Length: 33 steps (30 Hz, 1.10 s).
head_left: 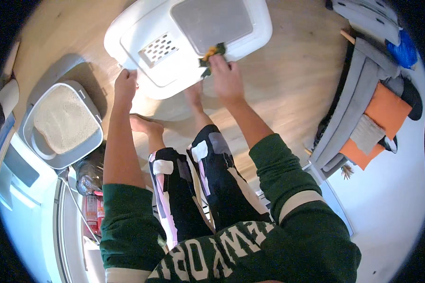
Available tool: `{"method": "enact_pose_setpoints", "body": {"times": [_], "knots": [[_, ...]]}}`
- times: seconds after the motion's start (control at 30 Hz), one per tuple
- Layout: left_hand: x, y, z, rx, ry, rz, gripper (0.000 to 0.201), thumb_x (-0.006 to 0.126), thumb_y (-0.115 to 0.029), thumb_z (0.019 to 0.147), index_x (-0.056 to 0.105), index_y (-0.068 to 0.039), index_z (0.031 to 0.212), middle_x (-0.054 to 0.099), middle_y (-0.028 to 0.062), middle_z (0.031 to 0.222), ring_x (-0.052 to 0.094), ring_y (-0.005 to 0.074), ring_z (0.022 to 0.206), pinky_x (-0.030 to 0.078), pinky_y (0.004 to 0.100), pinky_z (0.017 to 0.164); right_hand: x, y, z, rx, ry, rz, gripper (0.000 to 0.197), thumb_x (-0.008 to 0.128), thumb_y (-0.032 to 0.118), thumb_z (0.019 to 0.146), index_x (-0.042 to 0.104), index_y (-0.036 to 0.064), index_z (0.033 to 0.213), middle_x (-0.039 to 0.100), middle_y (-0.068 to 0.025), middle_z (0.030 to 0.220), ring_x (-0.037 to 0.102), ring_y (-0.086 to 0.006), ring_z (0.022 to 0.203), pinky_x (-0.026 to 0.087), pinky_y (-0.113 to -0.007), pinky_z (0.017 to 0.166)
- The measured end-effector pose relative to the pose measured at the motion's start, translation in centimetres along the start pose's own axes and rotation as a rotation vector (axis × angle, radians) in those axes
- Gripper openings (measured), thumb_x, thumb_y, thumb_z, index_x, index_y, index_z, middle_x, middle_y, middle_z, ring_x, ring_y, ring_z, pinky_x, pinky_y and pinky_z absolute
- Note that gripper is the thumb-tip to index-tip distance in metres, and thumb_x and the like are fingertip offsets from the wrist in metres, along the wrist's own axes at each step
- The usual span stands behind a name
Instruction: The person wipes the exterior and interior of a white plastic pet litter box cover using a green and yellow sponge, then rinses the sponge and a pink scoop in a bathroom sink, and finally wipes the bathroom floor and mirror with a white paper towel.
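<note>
Left hand (125,88): I'm gripping the lid (177,70) at left.
Right hand (228,81): I'm pinching a cloth (212,50).
Tray (80,150): standing left.

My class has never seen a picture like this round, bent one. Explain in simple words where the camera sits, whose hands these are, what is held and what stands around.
There is no robot here, only a person working bare-handed. The camera is worn on the head and looks down; its fisheye lens bends straight edges. Both arms and the person's own legs show below.

The left hand appears to grip the edge of a white plastic cover with a grey panel. The right hand holds a green-and-yellow cloth-like item against or just over the cover; which is hard to tell.

To the left, a grey tray holds pale grains. A grey sofa with orange cushions stands to the right.
</note>
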<state>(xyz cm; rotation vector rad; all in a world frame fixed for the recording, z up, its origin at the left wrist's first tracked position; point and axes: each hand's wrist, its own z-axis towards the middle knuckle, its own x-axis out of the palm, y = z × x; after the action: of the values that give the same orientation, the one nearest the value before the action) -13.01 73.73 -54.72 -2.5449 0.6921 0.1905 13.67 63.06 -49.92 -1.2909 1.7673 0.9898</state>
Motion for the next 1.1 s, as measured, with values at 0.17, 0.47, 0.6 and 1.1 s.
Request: {"method": "enact_pose_setpoints", "body": {"times": [0.17,0.47,0.6,1.1], "knots": [[0.8,-0.2,0.6,-0.042,-0.016,-0.011,0.022,0.051,-0.024,0.09,0.056,-0.003,0.084,0.054,0.003,0.071,0.051,0.0099,0.064,0.046,0.0268,0.059,-0.9,-9.8,4.2,0.315,-0.153,0.15,0.043,0.046,0.005,0.084,0.051,0.0096,0.126,0.05,-0.0023,0.127,0.05,-0.0282,0.094,0.044,-0.036,0.085],[-0.5,1.0,1.2,-0.112,0.054,-0.028,0.019,0.051,-0.028,0.091,0.057,-0.011,0.095,0.054,-0.0025,0.08,0.051,0.0077,0.073,0.046,0.0254,0.067,-5.3,-15.1,4.9,0.403,-0.129,-0.665,0.051,0.052,0.01,0.084,0.042,0.0124,0.134,0.041,-0.0025,0.137,0.049,-0.03,0.104,0.044,-0.039,0.085],[0.1,-0.1,0.8,-0.136,0.09,-0.009,0.021,0.05,-0.028,0.091,0.056,-0.01,0.101,0.056,-0.0019,0.084,0.052,0.0079,0.075,0.047,0.0265,0.07,-3.7,-12.6,3.1,0.227,-0.276,-0.16,0.055,0.053,0.004,0.08,0.044,0.0082,0.133,0.04,-0.0007,0.138,0.044,-0.0291,0.108,0.041,-0.038,0.091],[0.5,1.1,1.9,-0.058,0.079,-0.017,0.022,0.048,-0.024,0.094,0.055,-0.004,0.1,0.051,-0.0013,0.073,0.048,0.008,0.066,0.042,0.0248,0.061,-4.8,-13.4,10.5,0.086,-0.194,0.037,0.041,0.051,-0.001,0.079,0.058,0.0069,0.119,0.05,-0.0016,0.128,0.045,-0.0279,0.106,0.039,-0.036,0.092]]}}
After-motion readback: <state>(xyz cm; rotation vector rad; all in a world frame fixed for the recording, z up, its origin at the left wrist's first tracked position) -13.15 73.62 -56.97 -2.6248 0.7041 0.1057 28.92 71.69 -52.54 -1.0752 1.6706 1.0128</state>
